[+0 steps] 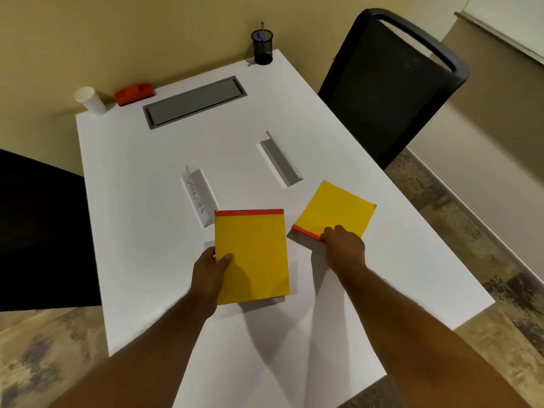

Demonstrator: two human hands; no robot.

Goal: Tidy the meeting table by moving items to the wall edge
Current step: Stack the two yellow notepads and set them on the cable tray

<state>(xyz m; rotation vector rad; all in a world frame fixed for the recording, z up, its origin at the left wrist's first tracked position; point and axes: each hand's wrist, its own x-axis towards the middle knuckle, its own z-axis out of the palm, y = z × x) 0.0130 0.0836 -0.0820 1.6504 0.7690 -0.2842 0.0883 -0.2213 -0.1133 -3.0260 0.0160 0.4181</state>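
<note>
Two yellow notepads with red binding strips are near the middle of the white table (pixel 123 178). My left hand (pixel 210 269) grips the left notepad (pixel 253 254) at its left edge, thumb on top, and the pad is lifted slightly off the table. My right hand (pixel 343 245) holds the right notepad (pixel 338 212) at its red-bound corner, and that pad sits tilted with one edge raised. Two folded white tent cards lie beyond them: one lettered "CHECK-IN" (pixel 198 195) and a blank one (pixel 279 160).
Along the wall edge stand a white paper cup (pixel 89 100), a red stapler-like object (pixel 134 93) and a black mesh pen holder (pixel 262 47) with pens. A grey cable hatch (pixel 194 101) sits in the tabletop. A black chair (pixel 391 83) stands at the right; a dark chair (pixel 38 231) at the left.
</note>
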